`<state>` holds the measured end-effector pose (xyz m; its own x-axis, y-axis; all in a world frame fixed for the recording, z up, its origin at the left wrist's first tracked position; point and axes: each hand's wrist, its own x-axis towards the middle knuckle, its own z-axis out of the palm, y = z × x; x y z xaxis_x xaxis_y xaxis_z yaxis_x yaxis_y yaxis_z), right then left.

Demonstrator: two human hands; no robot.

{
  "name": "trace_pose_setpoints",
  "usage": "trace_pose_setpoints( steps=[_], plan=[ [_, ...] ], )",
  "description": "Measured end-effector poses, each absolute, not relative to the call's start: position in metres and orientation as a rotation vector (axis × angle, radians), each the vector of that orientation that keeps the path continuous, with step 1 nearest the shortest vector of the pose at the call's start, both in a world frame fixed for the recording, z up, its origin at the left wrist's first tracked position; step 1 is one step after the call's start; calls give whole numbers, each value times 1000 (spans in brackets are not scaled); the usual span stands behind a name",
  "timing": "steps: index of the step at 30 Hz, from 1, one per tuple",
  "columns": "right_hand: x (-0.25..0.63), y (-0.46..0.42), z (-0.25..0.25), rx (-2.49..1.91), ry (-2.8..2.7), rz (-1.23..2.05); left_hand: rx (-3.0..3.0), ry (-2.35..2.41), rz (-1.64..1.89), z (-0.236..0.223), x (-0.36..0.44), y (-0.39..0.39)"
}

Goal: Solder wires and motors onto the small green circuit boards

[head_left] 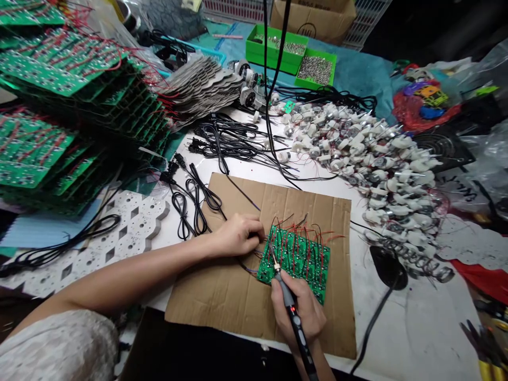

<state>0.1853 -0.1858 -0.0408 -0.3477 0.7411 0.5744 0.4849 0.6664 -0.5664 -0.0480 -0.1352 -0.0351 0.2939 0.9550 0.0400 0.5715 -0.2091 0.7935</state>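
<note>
While the right hand (304, 312) gripped one soldering iron (291, 309) — long axis slanting, tip up-left on the single green circuit board (296, 259) — the left hand (238, 235) pinched wires at that board's left edge. Board lay on one cardboard sheet (222, 286).

Green circuit board (296, 262) — red wires (305, 233) — brown cardboard (222, 296)

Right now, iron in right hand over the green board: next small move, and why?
Probably lower the soldering iron tip onto the joint at the circuit board's left edge: the right hand holds it just there, and the left hand pinches a wire beside it.
</note>
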Motion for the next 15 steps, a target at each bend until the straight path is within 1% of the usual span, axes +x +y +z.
trace_pose_setpoints(
  steps=[15],
  plan=[
    [185,-185,-42,-935,-1977,387,1867,1391,726,-35,-47,-135]
  ],
)
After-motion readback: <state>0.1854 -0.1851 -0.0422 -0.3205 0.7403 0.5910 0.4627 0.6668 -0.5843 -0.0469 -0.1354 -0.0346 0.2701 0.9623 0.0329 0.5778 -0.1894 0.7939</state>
